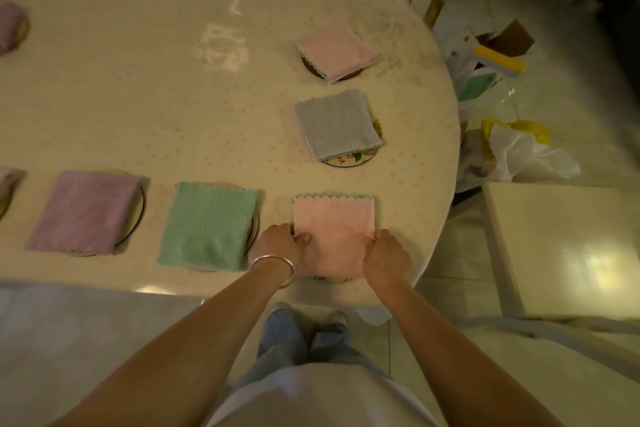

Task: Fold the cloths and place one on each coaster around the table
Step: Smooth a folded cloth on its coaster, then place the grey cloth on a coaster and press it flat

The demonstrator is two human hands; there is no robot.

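A folded pink cloth lies near the table's front edge, over a coaster that only peeks out below it. My left hand grips the cloth's left edge and my right hand grips its right edge. Left of it, a folded green cloth covers another coaster. Further left lies a folded mauve cloth on a coaster. A grey cloth sits on a patterned coaster, and a pink cloth on a dark coaster lies behind it.
The cream table curves round at the right. More cloths show at the left edge. A white stool stands right of me; plastic bags and boxes lie on the floor beyond the table.
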